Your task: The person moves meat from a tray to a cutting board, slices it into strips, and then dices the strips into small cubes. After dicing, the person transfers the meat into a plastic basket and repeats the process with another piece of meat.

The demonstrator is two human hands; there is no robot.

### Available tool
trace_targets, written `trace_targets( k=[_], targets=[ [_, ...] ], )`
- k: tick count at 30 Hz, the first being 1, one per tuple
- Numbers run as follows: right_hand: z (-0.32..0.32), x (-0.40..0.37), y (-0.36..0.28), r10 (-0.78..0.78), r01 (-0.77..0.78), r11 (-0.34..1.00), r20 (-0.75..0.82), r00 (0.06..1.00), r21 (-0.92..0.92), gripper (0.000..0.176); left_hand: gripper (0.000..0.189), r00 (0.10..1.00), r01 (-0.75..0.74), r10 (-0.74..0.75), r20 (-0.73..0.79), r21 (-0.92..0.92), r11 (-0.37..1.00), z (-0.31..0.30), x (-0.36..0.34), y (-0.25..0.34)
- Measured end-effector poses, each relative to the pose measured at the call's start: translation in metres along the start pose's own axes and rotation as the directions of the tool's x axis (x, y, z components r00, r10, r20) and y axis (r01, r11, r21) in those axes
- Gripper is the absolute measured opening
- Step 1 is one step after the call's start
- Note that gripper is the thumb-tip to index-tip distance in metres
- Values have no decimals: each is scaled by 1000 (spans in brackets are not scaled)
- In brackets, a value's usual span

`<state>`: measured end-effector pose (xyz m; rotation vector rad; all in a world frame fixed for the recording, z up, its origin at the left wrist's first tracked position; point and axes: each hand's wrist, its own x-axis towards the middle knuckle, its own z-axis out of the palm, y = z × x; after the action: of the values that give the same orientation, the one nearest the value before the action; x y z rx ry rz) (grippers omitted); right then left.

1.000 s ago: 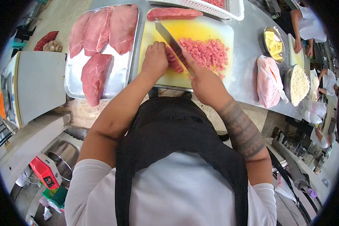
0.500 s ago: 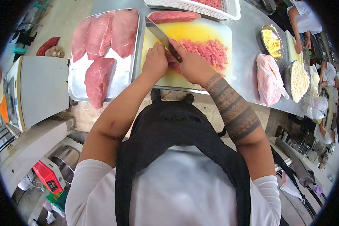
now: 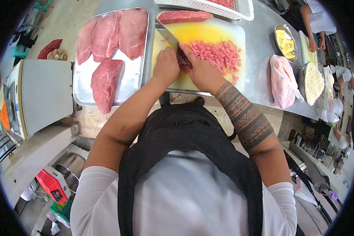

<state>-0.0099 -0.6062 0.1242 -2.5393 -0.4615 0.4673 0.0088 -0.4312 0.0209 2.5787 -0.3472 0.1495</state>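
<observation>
My right hand (image 3: 203, 72) is wrapped round the dark handle of a knife (image 3: 167, 37), whose wide blade points up and left over the yellow-stained cutting board (image 3: 224, 30). Beside the blade, my left hand (image 3: 166, 65) has its fingers curled down on a piece of raw meat (image 3: 182, 65), mostly hidden by the hands and the knife. A pile of diced pink meat (image 3: 220, 55) spreads over the board to the right of the knife. Along the board's far edge lies a long strip of meat (image 3: 185, 16).
To the left, a metal tray (image 3: 130, 78) bears several large cuts of raw meat (image 3: 106, 84). A white plastic basket (image 3: 240, 13) with diced meat stands beyond the board. A plastic bag (image 3: 282, 82), a bowl of yellow pieces (image 3: 285, 42) and a co-worker (image 3: 320, 19) are at the right.
The view has shifted slightly, so the table appears a little further right. Both hands keep their places at the meat, with the knife still in the right hand.
</observation>
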Motion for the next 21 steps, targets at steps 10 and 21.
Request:
trace_targets(
  k=[10,21],
  targets=[
    [-16,-56,-20,152,-151,988,156,976,-18,89,29,1000,-1,1,-4,-19,1000,-5,-2,1],
    [-41,-37,-42,105,-107,994,76,992,22,84,25,999,-11,16,49,-98,995,-12,0,-6]
  ],
)
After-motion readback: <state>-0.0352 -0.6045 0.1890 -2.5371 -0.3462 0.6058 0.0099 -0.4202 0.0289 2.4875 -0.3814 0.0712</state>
